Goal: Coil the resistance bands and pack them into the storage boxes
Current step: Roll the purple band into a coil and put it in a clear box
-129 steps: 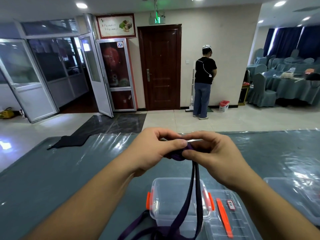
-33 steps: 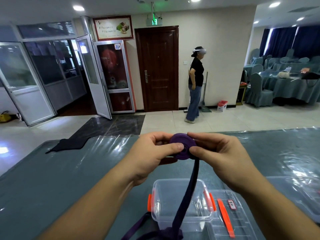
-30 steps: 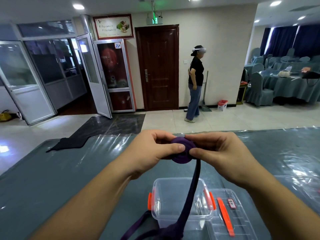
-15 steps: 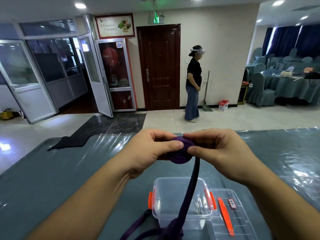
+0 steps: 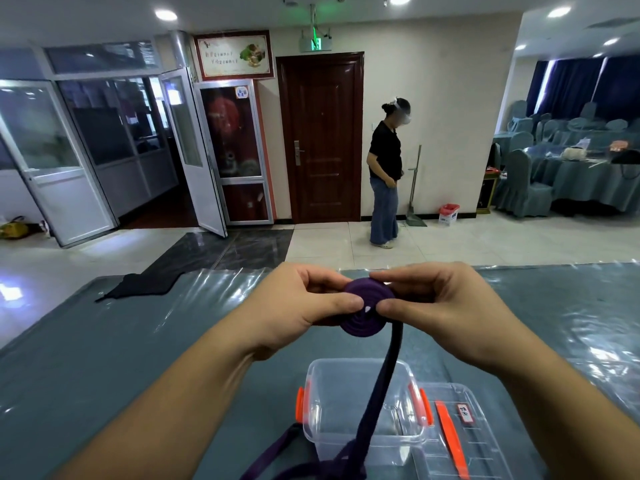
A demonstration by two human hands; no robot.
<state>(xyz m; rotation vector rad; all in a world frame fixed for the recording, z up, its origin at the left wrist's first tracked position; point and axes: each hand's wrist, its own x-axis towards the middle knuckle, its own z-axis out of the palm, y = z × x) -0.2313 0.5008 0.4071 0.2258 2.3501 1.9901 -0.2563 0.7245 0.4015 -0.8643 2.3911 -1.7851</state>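
A purple resistance band (image 5: 363,315) is rolled into a flat coil held up above the table. My left hand (image 5: 304,303) pinches the coil's left side and my right hand (image 5: 436,306) pinches its right side. The band's loose tail hangs straight down from the coil over a clear storage box (image 5: 360,407) with orange latches, and bunches at the frame's bottom edge. The box stands open below my hands. Its clear lid (image 5: 460,434) with an orange handle lies flat just right of it.
The table (image 5: 104,358) has a grey-blue cloth under clear plastic film. A dark cloth (image 5: 142,285) lies at its far left edge. Another clear container's edge (image 5: 616,393) shows at the right. A person (image 5: 386,174) stands by the brown door beyond the table.
The coil has grown from a small start into a wide flat disc, and the hanging tail is shorter. The person by the door has turned and shifted a little.
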